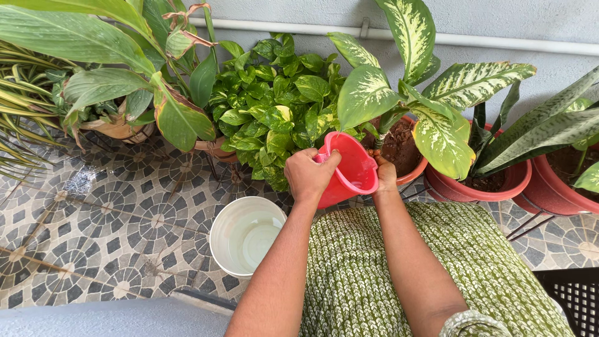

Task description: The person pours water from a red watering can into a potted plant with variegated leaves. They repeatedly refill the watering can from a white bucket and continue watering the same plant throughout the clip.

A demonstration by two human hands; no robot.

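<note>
Both hands held a tipped red mug.
Left hand (pixel 307 175) fingers wrapped its rim; right hand (pixel 385 175) gripped the far side of the red mug (pixel 351 170), mouth leaning toward the clay pot (pixel 409 163).

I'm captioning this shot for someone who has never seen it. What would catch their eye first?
The bright red jug at centre, gripped by the left hand and right hand and tilted toward a potted spotted-leaf plant. Next, the white bucket of water on the patterned tile floor, lower left of the jug. Leafy green plants line the wall behind.
</note>
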